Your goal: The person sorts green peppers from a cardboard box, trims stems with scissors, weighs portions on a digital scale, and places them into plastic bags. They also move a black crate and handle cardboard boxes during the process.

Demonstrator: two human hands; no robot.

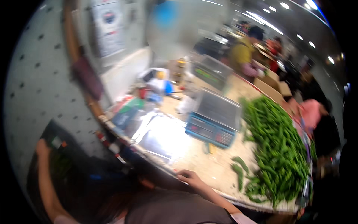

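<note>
My left hand [43,148] is at the far left, its fingers curled over the rim of a dark plastic crate [81,148]. The crate stands tilted in view beside the table, with something green, blurred, inside it and a white tag on its wall. My right hand [191,179] rests at the near edge of the table [207,168], thumb and fingers apart, with nothing seen in it. To its right, two loose green peppers [239,175] lie near a large heap of green peppers [277,148]. A blue digital scale [214,120] with a metal pan stands beyond my right hand.
Plastic bags [131,114] and a shiny clear sheet [165,137] cover the table's left part. Further back are small clutter and a clear plastic bin [211,71]. A person in yellow [243,56] stands across the table by a cardboard box [270,84]. Tiled floor [33,89] lies left.
</note>
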